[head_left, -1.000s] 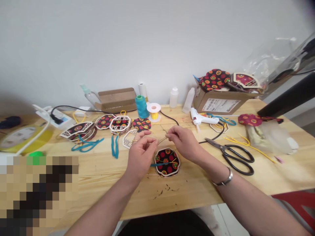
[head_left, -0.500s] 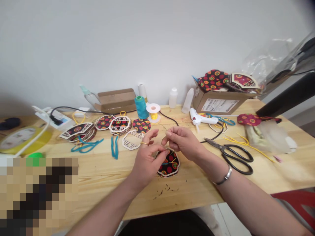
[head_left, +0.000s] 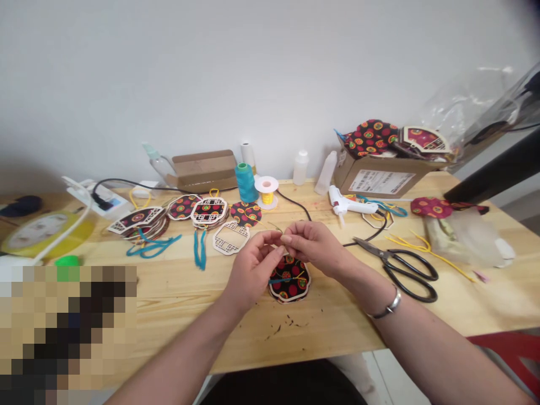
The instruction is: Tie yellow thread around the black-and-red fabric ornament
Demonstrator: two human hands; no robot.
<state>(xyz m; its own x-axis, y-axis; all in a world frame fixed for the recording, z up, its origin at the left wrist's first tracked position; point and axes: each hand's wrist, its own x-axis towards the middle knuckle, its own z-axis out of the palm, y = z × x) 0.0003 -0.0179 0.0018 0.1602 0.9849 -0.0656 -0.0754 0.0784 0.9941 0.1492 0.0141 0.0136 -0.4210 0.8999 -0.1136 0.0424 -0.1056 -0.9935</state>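
My left hand (head_left: pixel 253 270) and my right hand (head_left: pixel 314 244) meet fingertip to fingertip just above a scalloped ornament (head_left: pixel 291 291). It has dark flower-print fabric in a pale wooden frame and lies on the table, with teal and yellow cord across its face. Both hands are closed in a pinch on a thin yellow cord (head_left: pixel 275 226), whose loose end sticks out behind the fingers. The fingers hide the ornament's upper edge and most of the cord between them. Left of my left hand lies a bare openwork wooden frame (head_left: pixel 218 243).
Black-handled scissors (head_left: pixel 411 273) lie right of my forearm, near a white glue gun (head_left: pixel 352 203). Behind stand a teal thread cone (head_left: pixel 246 183) and a yellow cord spool (head_left: pixel 267 197). Finished ornaments (head_left: pixel 208 212) lie left; a cardboard box (head_left: pixel 379 174) stands back right.
My hands have come together, the left fingers curling in to meet the right at the cord. More of the ornament's face now shows below them. The view has shifted slightly.
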